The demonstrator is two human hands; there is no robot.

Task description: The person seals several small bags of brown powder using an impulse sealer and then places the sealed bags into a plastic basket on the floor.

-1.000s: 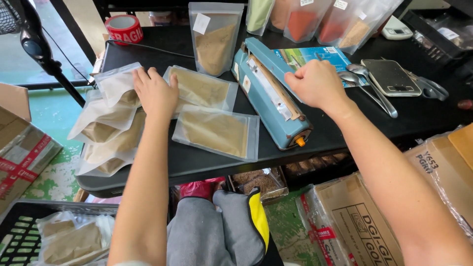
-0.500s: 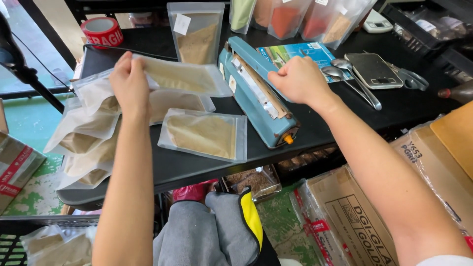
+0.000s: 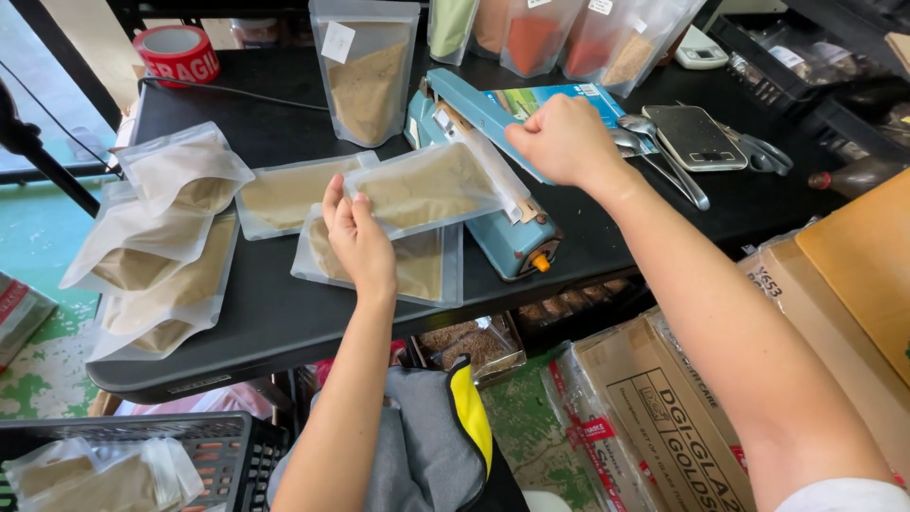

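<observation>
My left hand (image 3: 355,237) holds a clear pouch of tan powder (image 3: 431,188) by its left end, with the pouch's right edge lying across the jaw of the blue heat sealer (image 3: 493,161). My right hand (image 3: 566,140) grips the sealer's raised arm, fingers closed on it. Two more filled pouches lie flat on the black table (image 3: 284,322): one under my left hand (image 3: 422,270), one behind it (image 3: 284,194). A stack of filled pouches (image 3: 161,237) sits at the table's left.
An upright pouch of powder (image 3: 365,81), coloured pouches (image 3: 569,33), red tape roll (image 3: 177,52), digital scale (image 3: 695,135), spoons (image 3: 664,161) and scissors (image 3: 763,152) crowd the back. Cardboard boxes (image 3: 664,417) stand at right. A black crate (image 3: 123,465) holds pouches, lower left.
My left hand picked a pouch off the left stack and carried it right, onto the sealer's jaw. My right hand stayed on the sealer arm, which is now lifted.
</observation>
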